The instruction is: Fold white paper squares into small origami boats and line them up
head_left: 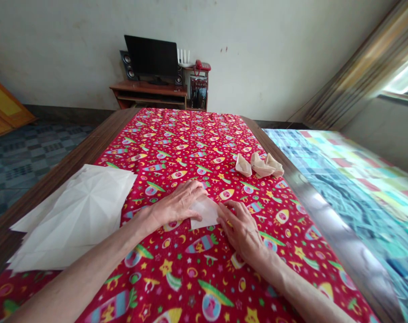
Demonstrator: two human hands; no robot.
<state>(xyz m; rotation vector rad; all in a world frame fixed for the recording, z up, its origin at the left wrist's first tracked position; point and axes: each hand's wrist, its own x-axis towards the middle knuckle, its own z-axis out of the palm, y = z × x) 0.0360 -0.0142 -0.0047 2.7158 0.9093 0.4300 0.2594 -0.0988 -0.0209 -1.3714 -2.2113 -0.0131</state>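
A small piece of folded white paper [206,212] lies on the red patterned cloth, between my two hands. My left hand [181,202] grips its left side, with the thumb over the near left part and the fingers along the far edge. At its right corner, my right hand [240,224] has its fingers bent and closed on the paper. Part of the paper is hidden under the fingers. Several folded paper pieces [243,166], pointed and boat-like, stand together farther off to the right. To the left rests a stack of creased white sheets [85,211].
The red cloth [177,278] covers most of a dark wooden table [89,143]. Beyond it, a monitor [151,56] with speakers stands on a small desk [150,89], beside a red telephone [202,66]. A bed with a checked cover [352,188] lies along the right.
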